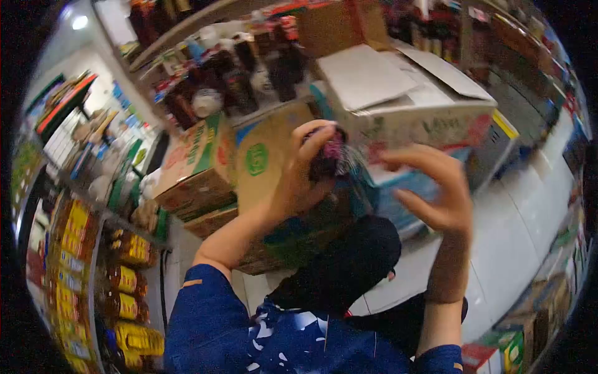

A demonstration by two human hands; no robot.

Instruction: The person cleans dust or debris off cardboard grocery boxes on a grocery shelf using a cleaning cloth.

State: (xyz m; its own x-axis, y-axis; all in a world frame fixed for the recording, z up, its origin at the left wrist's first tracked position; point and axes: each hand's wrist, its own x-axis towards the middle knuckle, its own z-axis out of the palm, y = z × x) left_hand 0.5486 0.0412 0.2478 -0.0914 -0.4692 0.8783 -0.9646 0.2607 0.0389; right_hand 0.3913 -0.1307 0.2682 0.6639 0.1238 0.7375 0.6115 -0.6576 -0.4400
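My left hand (302, 165) is raised in front of the cardboard boxes, its fingers wrapped round a small dark item with pink and purple on it (333, 153). Blur hides what the item is. To its right, my right hand (433, 190) hangs in the air with thumb and fingers spread and nothing between them. Behind the hands stand a brown carton with a green logo (265, 156) and a white box with open flaps (430, 121).
A red and green printed carton (199, 162) stands at the left. Shelves with yellow-labelled bottles (128, 280) are at lower left. Dark bottles (230, 81) line a shelf behind. White floor tiles (511, 230) show at the right.
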